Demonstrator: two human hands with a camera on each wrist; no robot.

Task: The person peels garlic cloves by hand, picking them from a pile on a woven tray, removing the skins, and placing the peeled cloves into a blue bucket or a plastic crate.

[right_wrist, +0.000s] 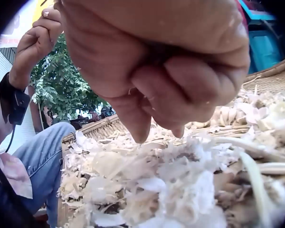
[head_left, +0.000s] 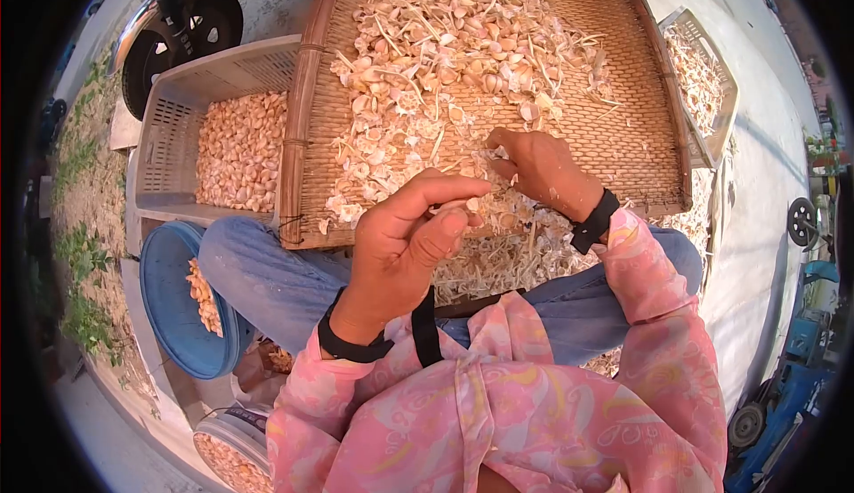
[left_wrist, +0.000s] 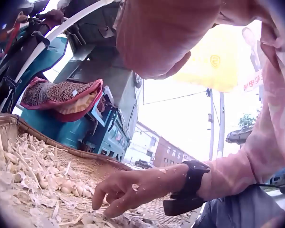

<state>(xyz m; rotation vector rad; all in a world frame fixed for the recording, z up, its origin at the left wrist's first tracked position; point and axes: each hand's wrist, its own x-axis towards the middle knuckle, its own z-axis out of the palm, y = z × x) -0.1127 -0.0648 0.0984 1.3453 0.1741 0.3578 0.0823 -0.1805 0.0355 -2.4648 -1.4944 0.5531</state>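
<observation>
My left hand (head_left: 409, 239) is raised above the near edge of the woven tray (head_left: 640, 150) and pinches a pale garlic clove (head_left: 473, 204) between thumb and fingers. In the right wrist view the same left hand (right_wrist: 40, 38) shows in the upper left. My right hand (head_left: 543, 171) is low over the tray's near part, its fingertips down at the papery garlic skins (right_wrist: 152, 190). The left wrist view shows its thumb and forefinger apart with nothing visible between them; the other fingers bend inward. Garlic cloves (head_left: 471, 12) mixed with stalks and skins are heaped across the tray's far part.
A grey crate (head_left: 173, 150) of cloves stands left of the tray, a blue bucket (head_left: 165, 306) below it. A white bucket (head_left: 233, 435) of cloves sits at the lower left. Another crate (head_left: 725, 92) with stalks is at the right. Skins (head_left: 498, 262) pile between the legs.
</observation>
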